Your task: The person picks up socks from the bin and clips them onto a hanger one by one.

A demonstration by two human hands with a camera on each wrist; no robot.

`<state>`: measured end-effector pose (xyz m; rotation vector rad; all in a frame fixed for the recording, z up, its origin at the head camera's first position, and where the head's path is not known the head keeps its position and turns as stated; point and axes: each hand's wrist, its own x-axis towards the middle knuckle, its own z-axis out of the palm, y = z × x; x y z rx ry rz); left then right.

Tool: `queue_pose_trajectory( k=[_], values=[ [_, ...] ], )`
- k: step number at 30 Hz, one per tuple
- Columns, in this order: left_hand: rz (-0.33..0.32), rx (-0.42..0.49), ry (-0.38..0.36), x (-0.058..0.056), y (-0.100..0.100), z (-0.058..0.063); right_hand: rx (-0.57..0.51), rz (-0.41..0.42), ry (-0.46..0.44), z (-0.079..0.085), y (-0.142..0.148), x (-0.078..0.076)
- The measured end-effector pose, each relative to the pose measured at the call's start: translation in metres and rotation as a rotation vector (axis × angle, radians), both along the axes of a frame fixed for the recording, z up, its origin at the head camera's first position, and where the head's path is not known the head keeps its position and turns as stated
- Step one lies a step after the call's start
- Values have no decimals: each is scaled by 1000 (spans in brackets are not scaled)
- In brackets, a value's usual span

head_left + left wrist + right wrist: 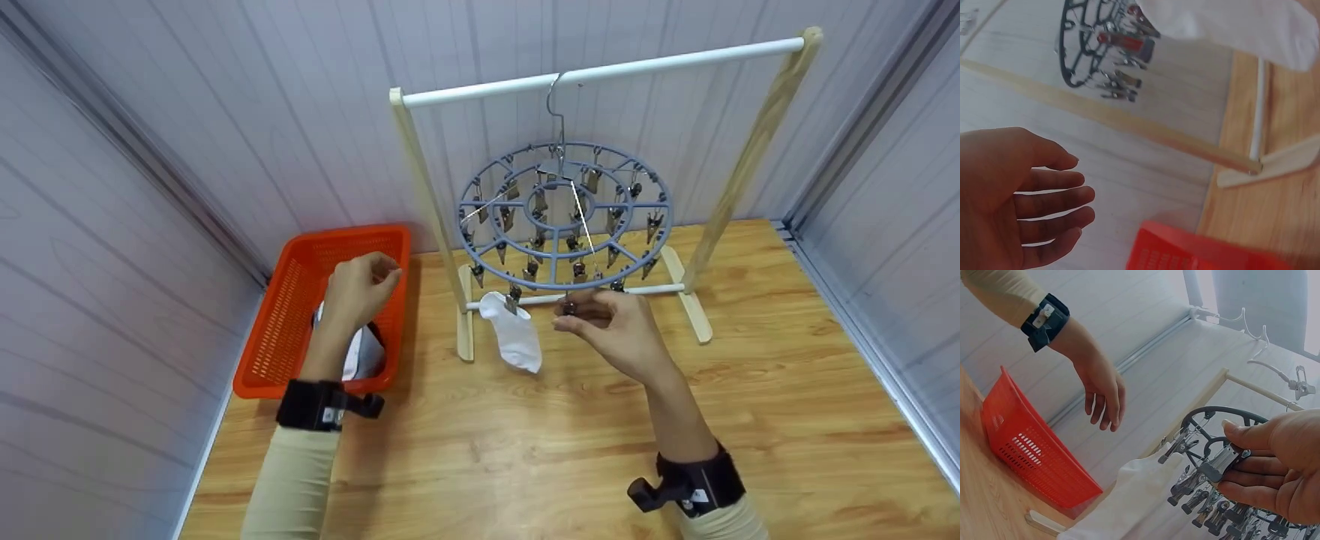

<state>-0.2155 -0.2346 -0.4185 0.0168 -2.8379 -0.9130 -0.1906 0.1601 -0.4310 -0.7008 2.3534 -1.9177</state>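
"White cloth sock [519, 341], where?"
"Left of the grip, hanging lengthwise, slanting down toward it."
"Right hand [622, 330]?"
"Pinching a silver-and-grey metal clip [1219, 464]."
"Left hand [358, 289]?"
"Relaxed, near an orange plastic basket [352, 234]."

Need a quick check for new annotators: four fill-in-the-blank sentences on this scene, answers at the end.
1. The right-hand grip pinches a metal ____ on the round grey hanger.
2. The left-hand grip holds ____.
3. A white ____ hangs below the round grey hanger.
4. In the head view, the orange basket sits to the ____ of the wooden-legged stand.

Missing words: clip; nothing; sock; left.
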Motion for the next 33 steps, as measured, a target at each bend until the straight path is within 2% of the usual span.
queue_pose_trajectory(
  k=[8, 13, 19, 23, 26, 30, 33],
  values=[
    [-45, 16, -123, -24, -27, -2, -20, 21, 31, -4, -1, 0],
    [-7, -33, -185, -37, -45, -8, -12, 5, 19, -5, 0, 0],
    [81, -42, -262, -46, -70, -25, -11, -3, -5, -6, 1, 0],
    [147, -74, -297, -47, -84, -39, 3, -9, -19, -6, 2, 0],
    [198, -89, -288, -46, -95, -50, 9, -12, -23, -6, 2, -1],
    [275, -85, -302, -39, -108, -66, 11, 0, -20, -7, 2, -1],
    [317, -58, -348, -32, -112, -75, 11, 6, -21, -8, 2, -1]
  ],
)
